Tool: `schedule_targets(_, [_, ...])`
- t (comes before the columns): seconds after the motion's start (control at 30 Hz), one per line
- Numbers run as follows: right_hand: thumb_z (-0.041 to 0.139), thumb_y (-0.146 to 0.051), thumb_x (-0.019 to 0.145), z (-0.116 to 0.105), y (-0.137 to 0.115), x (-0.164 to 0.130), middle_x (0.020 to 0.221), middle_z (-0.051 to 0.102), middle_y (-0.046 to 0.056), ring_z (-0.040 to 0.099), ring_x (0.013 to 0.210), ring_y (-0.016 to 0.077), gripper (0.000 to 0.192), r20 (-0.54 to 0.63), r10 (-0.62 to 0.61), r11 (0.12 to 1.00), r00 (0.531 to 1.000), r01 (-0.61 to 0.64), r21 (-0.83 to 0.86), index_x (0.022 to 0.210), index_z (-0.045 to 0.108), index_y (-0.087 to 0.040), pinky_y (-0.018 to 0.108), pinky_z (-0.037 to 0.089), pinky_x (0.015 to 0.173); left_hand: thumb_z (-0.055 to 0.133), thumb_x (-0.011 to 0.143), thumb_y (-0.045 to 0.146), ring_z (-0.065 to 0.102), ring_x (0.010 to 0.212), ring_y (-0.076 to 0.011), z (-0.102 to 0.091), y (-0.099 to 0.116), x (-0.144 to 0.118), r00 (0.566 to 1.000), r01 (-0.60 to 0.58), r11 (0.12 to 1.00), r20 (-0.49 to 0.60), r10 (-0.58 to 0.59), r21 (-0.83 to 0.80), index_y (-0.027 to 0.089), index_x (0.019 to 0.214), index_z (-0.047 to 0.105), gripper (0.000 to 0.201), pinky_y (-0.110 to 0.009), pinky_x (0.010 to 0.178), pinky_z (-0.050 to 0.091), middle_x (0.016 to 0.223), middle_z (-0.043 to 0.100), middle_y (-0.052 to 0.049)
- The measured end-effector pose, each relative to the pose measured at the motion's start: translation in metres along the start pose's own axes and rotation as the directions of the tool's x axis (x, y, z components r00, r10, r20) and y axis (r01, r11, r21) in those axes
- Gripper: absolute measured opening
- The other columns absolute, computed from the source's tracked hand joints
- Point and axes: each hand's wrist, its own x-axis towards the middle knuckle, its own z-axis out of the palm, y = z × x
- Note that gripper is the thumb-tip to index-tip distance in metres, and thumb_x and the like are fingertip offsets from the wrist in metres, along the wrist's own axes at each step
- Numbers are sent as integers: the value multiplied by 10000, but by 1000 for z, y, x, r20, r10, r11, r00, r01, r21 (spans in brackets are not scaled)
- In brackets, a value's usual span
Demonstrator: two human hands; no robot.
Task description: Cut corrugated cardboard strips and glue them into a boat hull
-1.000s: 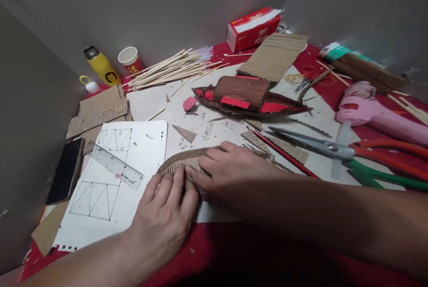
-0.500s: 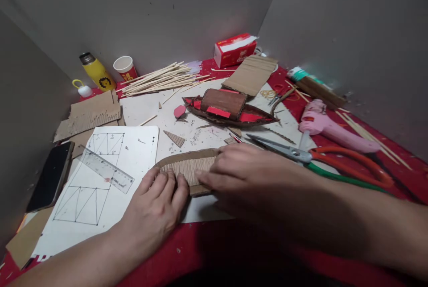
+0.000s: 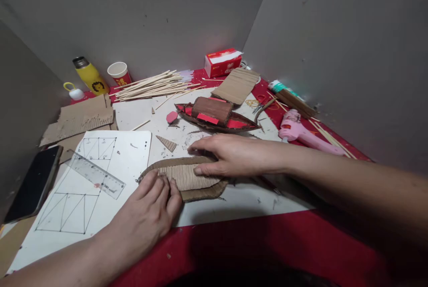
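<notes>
A boat-shaped cardboard piece (image 3: 197,194) lies on the white paper in front of me, its ribbed inner strip (image 3: 187,177) facing up. My left hand (image 3: 155,200) has its fingers curled over the left end of the piece, and the fingertips are partly hidden. Across the right part, my right hand (image 3: 227,155) stretches its fingers out, with the thumb touching the ribbed strip. Behind it stands a brown and red model boat (image 3: 214,113) with an arched roof. A small cardboard triangle (image 3: 166,143) lies between them.
A drawing sheet (image 3: 130,153) with a clear ruler (image 3: 100,175) lies at left beside a phone (image 3: 33,182). Wooden sticks (image 3: 154,86), a paper cup (image 3: 118,72), a yellow bottle (image 3: 92,77) and a tissue box (image 3: 223,63) stand behind. A pink glue gun (image 3: 307,135) lies right.
My right hand has shifted up and its fingers have spread out, showing more of the cardboard's right end. The scissors are now hidden behind my right arm. The view has moved slightly.
</notes>
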Motion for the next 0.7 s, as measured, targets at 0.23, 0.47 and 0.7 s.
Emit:
schedule_targets(0.23, [651,-379,854,-12,-11,11,915,699,65,624,804,201,261,157,-6,994,988,-11,105,976,665,-149,252,455,661,380,889,53,651,1002,-269,-11,-20,2,996,-46,998,-72,49,45,33,1173,616,370,-449,1090,288,1091,718,-204])
schedule_targets(0.47, [654,-281,795,12,-3,12,934,713,52,645,849,206,179,-44,-15,769,999,40,638,901,647,-137,290,502,741,404,921,96,621,1124,-259,-20,-39,2,986,-45,998,-160,51,37,56,1242,591,374,-470,1190,140,1236,672,-183])
schedule_targets(0.7, [654,-224,769,29,-12,7,892,726,34,674,806,202,154,-237,146,515,961,130,847,909,618,-169,327,535,743,600,880,152,570,1236,-257,-25,-33,1,626,325,435,-154,-765,-840,223,1451,379,616,-440,1028,476,1401,553,-150])
